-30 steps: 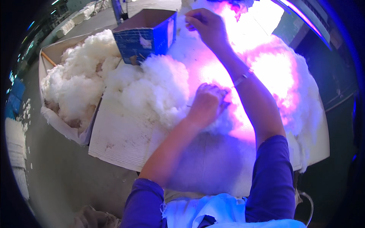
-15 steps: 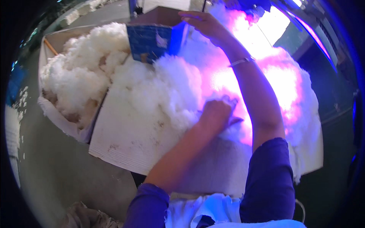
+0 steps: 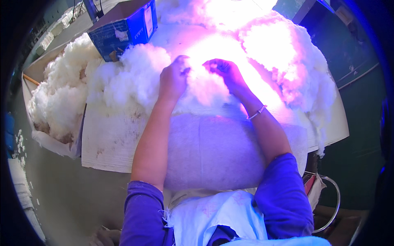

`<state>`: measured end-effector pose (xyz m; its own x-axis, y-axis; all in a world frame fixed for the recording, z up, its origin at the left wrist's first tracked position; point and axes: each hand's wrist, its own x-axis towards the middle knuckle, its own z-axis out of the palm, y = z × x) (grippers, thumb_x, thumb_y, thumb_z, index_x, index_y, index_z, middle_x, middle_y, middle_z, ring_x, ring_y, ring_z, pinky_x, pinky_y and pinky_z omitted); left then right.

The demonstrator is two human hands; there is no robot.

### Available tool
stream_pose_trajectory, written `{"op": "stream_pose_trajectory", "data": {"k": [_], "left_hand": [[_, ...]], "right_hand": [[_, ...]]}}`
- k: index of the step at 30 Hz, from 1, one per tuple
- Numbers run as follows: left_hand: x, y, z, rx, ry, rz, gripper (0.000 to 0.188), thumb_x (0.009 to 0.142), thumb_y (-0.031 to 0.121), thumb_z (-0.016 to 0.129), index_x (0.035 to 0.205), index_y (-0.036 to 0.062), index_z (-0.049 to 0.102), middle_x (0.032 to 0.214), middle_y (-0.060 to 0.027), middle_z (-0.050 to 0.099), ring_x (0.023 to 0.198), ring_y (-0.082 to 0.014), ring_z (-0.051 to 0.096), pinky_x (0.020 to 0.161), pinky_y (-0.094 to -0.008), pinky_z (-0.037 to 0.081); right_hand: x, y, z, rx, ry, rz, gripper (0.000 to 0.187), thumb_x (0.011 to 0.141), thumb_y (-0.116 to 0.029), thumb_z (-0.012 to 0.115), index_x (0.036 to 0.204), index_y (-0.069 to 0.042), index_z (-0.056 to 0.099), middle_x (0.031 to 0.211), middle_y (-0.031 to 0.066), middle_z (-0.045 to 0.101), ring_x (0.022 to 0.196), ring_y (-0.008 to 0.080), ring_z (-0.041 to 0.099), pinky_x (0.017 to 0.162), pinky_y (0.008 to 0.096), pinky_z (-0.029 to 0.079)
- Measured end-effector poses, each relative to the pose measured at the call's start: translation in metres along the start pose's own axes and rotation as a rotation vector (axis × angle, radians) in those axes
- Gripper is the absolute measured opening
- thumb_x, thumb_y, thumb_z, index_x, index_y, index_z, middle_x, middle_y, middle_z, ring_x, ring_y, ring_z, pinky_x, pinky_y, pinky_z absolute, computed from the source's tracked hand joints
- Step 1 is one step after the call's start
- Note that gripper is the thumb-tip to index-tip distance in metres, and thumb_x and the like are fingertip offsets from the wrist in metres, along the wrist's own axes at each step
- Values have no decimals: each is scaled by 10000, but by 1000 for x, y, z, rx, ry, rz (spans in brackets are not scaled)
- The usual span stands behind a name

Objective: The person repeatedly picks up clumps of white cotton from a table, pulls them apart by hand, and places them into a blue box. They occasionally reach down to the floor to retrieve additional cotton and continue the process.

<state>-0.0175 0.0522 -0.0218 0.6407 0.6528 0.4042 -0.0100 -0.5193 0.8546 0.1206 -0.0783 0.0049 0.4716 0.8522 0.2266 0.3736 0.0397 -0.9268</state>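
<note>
A loose bank of white fluffy fibre, like raw cotton [image 3: 123, 78], lies across the pale board [image 3: 111, 135] in front of me. My left hand [image 3: 174, 80] is closed at the fibre's edge, its fingers curled inward. Opposite it, a short gap away, my right hand [image 3: 225, 73] is also closed, thumb and fingers drawn together. A tuft of the fibre lies between and just below the two hands. Strong violet-white glare washes over the fingertips and hides whatever is in them. A thin bracelet circles my right wrist.
A blue open box [image 3: 123, 33] stands at the back left of the board. Left of the board, a pale bin [image 3: 30, 88] is heaped with more fibre, a wooden stick [image 3: 30, 79] at its rim. Another brightly lit fibre heap [image 3: 303, 78] lies at the right, trailing over the edge.
My right hand has come down from its raised place near the box to the fibre. My left hand has moved left and farther away. The whole view has shifted.
</note>
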Motion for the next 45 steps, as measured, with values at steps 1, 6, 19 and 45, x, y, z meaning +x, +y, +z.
{"op": "stream_pose_trajectory", "data": {"k": [1,6,19,45], "left_hand": [[2,2,0,-214,36,-56,377,793,-39,529,1128,126,582,842,-101,643,756,-244,648,688,-313,511],[10,22,3,156,184,282,465,807,-72,556,1235,100,502,1207,-161,511,1068,-192,518,864,-303,466],[-1,27,-6,-710,-93,-252,515,791,-127,446,1256,83,515,1090,-68,578,928,-134,573,800,-248,478],[-8,-12,13,-1171,-61,-529,359,910,290,501,1203,82,499,1020,-87,608,887,-212,622,765,-351,537]], "right_hand": [[5,1,1,176,135,-24,226,839,-156,649,1048,-70,656,869,9,648,788,79,561,706,264,470],[11,16,-17,584,465,-228,308,901,-139,491,1197,-56,511,1001,92,624,951,191,597,844,348,508],[-6,14,-38,899,220,29,425,935,-201,395,1325,-33,377,939,102,601,701,176,625,521,282,532],[9,53,-21,1087,-120,87,447,888,-228,518,1274,-11,455,1164,146,547,990,223,574,837,327,489]]}}
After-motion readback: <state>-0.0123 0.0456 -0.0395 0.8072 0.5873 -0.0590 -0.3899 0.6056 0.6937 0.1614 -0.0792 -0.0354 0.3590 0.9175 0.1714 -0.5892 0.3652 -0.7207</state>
